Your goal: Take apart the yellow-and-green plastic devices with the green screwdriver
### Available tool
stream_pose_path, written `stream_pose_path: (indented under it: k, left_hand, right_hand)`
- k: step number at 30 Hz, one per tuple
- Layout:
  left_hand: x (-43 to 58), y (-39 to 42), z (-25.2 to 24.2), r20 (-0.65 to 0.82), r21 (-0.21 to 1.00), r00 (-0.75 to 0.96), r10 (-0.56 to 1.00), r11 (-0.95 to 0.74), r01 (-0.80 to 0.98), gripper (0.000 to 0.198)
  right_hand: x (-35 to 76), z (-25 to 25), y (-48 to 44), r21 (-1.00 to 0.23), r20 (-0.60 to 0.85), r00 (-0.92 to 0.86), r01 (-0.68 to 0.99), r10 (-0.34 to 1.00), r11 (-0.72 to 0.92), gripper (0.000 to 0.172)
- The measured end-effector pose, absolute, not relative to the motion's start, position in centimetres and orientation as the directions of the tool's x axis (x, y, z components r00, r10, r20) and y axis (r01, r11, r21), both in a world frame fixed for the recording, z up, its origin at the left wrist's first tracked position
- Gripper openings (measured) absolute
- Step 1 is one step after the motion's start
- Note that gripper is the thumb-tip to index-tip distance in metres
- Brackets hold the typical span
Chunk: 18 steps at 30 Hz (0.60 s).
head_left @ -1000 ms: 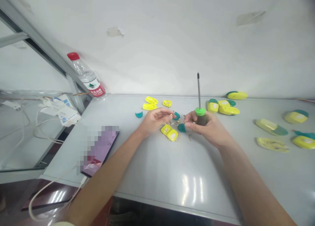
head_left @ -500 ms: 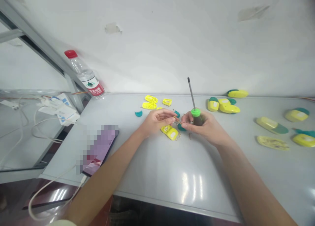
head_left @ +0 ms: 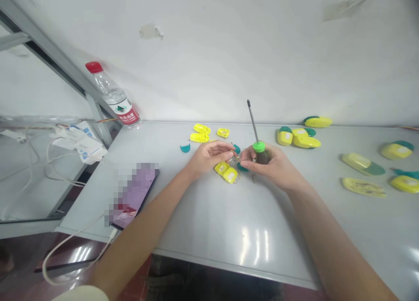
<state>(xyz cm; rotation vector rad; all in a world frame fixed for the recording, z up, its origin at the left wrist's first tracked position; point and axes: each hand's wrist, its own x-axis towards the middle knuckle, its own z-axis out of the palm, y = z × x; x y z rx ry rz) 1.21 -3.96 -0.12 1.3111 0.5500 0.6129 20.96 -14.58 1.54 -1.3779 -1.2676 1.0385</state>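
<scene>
on the white table (head_left: 229,259), the left hand (head_left: 209,157) and right hand (head_left: 270,163) meet near the middle. the left hand's fingers (head_left: 225,151) are pinched together on a tiny gold-coloured part (head_left: 233,151), too small to make out and partly hidden by the fingertips. the right hand's fingers (head_left: 252,164) are clamped around the dark handle of one screwdriver (head_left: 261,157), which has a bright green cap and a thin shaft pointing up, with its tip well clear of the gold-coloured part.

just below the hands lies one yellow plastic casing (head_left: 225,172), with small metal bits scattered around it. two teal pieces (head_left: 236,149) sit by the fingers, the lower one partly hidden by the right hand. a third teal piece (head_left: 185,148) lies to the left, near three loose yellow shells (head_left: 202,129).

farther right are at least three yellow-and-teal casings (head_left: 294,137), overlapping so that the count is hard to settle, and four more yellow shells (head_left: 363,174) near the right edge. one clear water bottle (head_left: 113,95) with a red cap stands at the back corner. a flat purple object (head_left: 134,192) is pixelated beyond recognition, and a white cable (head_left: 75,248) hangs over the near edge.
</scene>
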Motion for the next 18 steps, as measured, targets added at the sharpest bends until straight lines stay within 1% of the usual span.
stream_pose_path:
  k: [4, 12, 15, 18]
  left_hand:
    - [1.2, -4.0, -0.4, -0.035, 0.986, 0.727, 0.686, 0.141, -0.086, 0.040]
    - [1.3, -4.0, -0.4, -0.041, 0.987, 0.715, 0.698, 0.140, -0.079, 0.039]
    - [1.3, -3.9, -0.4, -0.026, 0.989, 0.702, 0.712, 0.122, -0.087, 0.040]
    - [1.3, -3.7, -0.5, 0.002, 0.991, 0.672, 0.741, 0.090, -0.102, 0.041]
  right_hand:
    - [20.6, 1.6, -14.6, -0.977, 0.029, 0.092, 0.214, 0.995, 0.008, 0.032]
    - [20.8, 1.5, -14.6, -0.977, 0.022, 0.087, 0.215, 0.996, 0.003, 0.032]
    - [21.4, 1.5, -14.7, -0.984, 0.014, 0.105, 0.180, 0.994, -0.005, 0.035]
    - [22.2, 1.6, -14.7, -0.982, 0.002, 0.172, 0.189, 0.985, -0.031, 0.037]
